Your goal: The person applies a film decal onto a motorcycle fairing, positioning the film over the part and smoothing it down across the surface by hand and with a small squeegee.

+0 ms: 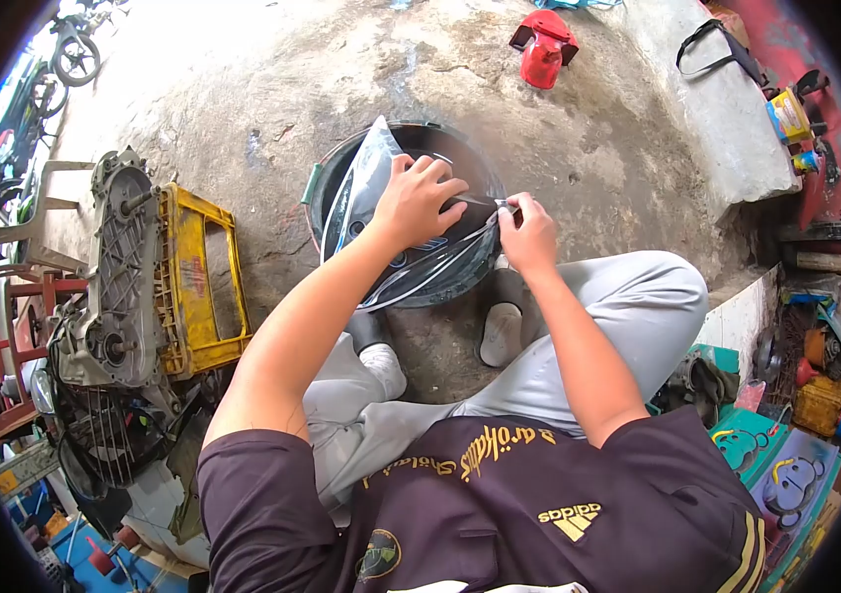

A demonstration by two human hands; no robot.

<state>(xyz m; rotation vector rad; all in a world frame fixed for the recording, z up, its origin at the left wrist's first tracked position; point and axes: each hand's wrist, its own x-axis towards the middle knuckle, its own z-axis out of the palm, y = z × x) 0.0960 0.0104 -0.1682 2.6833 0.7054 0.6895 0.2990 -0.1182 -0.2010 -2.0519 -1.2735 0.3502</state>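
Two bare hands work above one tub. The left hand is palm down, fingers loosely spread and bent; whether they grip anything cannot be told. Just right of it, the right hand is narrowed, thumb and fingers pinching a thin pale strip over the tub's right half.

Beneath both hands stands the single round black tub, with a green handle on its left rim. In it lies one pale, glossy, pointed panel, its tip rising over the far rim, along with dark contents too hidden to count. Pale strips cross its near side, too tangled to count.

Well left of the tub is one yellow plastic crate; what it holds cannot be told. One grey ribbed metal casing stands just beside the crate, on its left. Far right on the stained concrete floor lies one red plastic part. Near right are two cartoon-painted panels, side by side.
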